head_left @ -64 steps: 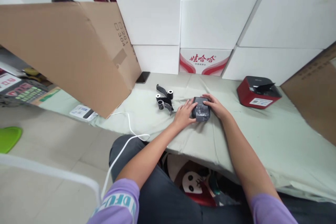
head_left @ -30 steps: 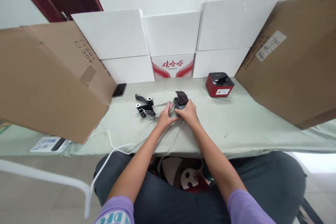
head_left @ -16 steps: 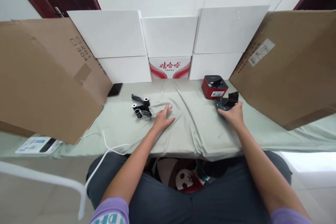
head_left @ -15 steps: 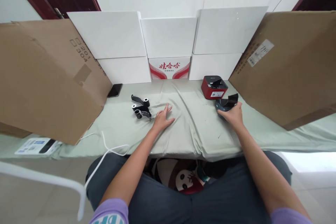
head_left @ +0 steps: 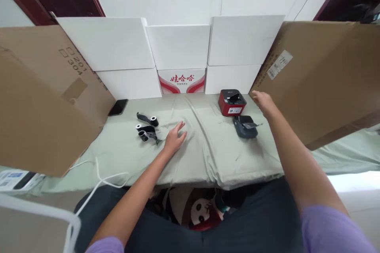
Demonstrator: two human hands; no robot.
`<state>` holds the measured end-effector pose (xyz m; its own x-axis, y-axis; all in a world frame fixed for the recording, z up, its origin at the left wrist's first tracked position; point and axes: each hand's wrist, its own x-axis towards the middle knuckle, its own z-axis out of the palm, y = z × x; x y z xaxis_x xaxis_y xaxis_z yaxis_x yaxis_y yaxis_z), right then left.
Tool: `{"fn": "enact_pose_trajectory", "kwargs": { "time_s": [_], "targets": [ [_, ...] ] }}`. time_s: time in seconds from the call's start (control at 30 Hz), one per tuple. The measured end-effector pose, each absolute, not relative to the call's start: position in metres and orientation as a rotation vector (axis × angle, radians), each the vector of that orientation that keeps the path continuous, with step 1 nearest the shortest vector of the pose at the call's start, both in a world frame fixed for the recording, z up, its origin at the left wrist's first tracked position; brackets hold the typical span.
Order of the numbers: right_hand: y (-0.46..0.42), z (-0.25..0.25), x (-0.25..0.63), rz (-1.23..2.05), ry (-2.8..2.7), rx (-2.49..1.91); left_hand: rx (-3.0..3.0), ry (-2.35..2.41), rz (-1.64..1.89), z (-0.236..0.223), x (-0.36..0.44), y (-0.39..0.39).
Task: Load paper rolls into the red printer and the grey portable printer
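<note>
**Operator:** Start at the near edge.
**Technician:** A thin white cable (head_left: 101, 181) crosses the edge of the pale green cloth-covered table (head_left: 190, 170) at the left. Beyond it is the left hand (head_left: 174, 139), palm toward the cloth, thumb apart from the spread fingers. Left of that hand lie three small black rolls (head_left: 143, 136) with loose black strips, close to the fingers but not touching them.

**Operator:** Containers?
**Technician:** Two housings, one behind the other. Nearer: a dark blue-grey, round-cornered housing (head_left: 244, 131), with one dark glossy strip (head_left: 251, 125) jutting from its top. Behind: a red, box-shaped housing with a black top (head_left: 231, 104), one black strip (head_left: 234, 97) projecting from it. Contents below the tops are hidden.

**Operator:** Right-side grip?
**Technician:** The right hand (head_left: 263, 102) is right of both housings and apart from them. Its fingers are bent; whether they close on anything cannot be told.

**Operator:** Far limit?
**Technician:** One black phone (head_left: 118, 107), left. Two brown cardboard boxes (head_left: 320, 87) flank six white carton faces (head_left: 178, 47), stacked two high.
</note>
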<state>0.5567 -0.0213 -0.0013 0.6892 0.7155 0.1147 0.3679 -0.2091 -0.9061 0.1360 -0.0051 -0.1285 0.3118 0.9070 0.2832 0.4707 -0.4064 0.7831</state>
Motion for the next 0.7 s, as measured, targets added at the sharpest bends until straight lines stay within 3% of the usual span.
{"fn": "enact_pose_trajectory", "kwargs": {
  "time_s": [0.13, 0.4, 0.53, 0.7],
  "targets": [
    [0.027, -0.008, 0.568, 0.876, -0.749, -1.853, 1.493, 1.109, 0.941, -0.097, 0.230, 0.035],
    [0.034, -0.029, 0.571, 1.100, -0.862, -1.746, 1.300, 1.013, 0.841, -0.057, 0.408, 0.091],
    [0.032, -0.025, 0.560, 1.081, -0.899, -1.728, 1.238, 0.898, 0.825, -0.052, 0.415, 0.087],
    [0.028, -0.010, 0.516, 1.029, -1.004, -1.657, 1.186, 0.859, 0.873, -0.044, 0.356, 0.076]
  ]
}}
